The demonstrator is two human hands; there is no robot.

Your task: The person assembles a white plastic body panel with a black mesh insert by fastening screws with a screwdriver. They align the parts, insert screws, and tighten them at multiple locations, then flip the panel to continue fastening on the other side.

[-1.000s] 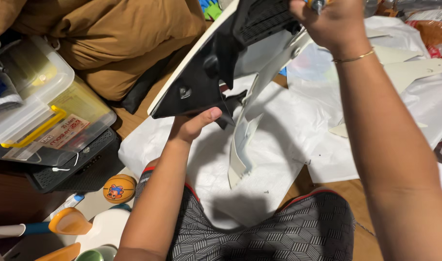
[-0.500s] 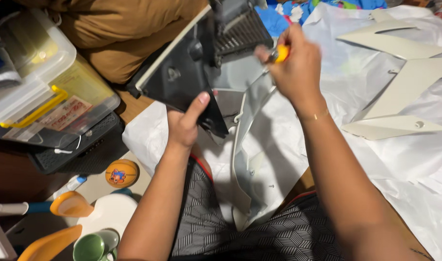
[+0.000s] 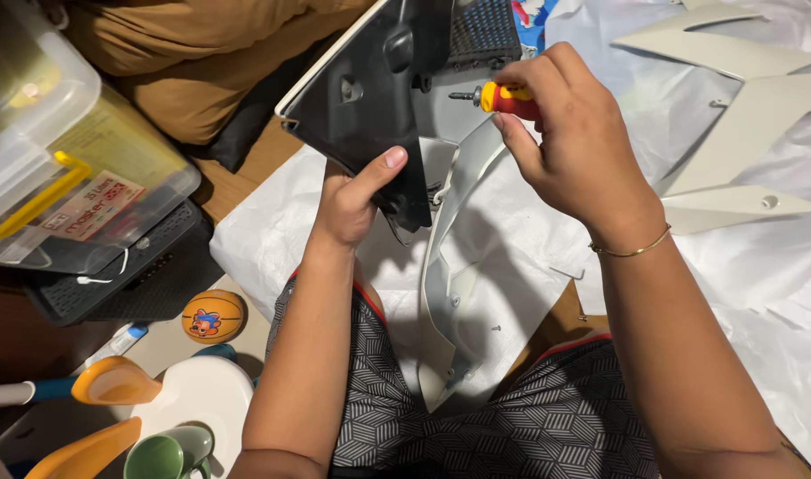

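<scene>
A person sits on a wooden floor (image 3: 250,168), seen from above, with patterned grey shorts (image 3: 512,426) at six o'clock. The left hand (image 3: 352,204) grips the lower edge of a large plastic panel (image 3: 370,98), black on its inner face with a cream rim, held tilted near the centre and reaching toward twelve o'clock. The thumb lies flat against the black face and the fingers are hidden behind it. The right hand (image 3: 574,142), at about one o'clock, is closed around a small screwdriver (image 3: 498,96) with a red and yellow handle. Its metal tip points left at the panel's inner face, just beside a dark mesh grille (image 3: 481,31); whether the tip touches a screw cannot be told. A thin gold bracelet (image 3: 631,250) circles the right wrist.

A long curved cream strip (image 3: 445,293) hangs from the panel down to the lap. Beneath lies a crinkled white sheet (image 3: 529,239). At two o'clock, three pointed cream panels (image 3: 742,124) rest on the sheet, well apart from the hands. At nine o'clock sits a clear storage box (image 3: 77,177) with yellow latches, on a black slotted case (image 3: 121,284). At seven o'clock are a small orange ball (image 3: 213,316), a green cup (image 3: 161,457) and orange-and-white plastic toys (image 3: 113,381). Brown fabric (image 3: 184,53) is bunched at eleven o'clock.
</scene>
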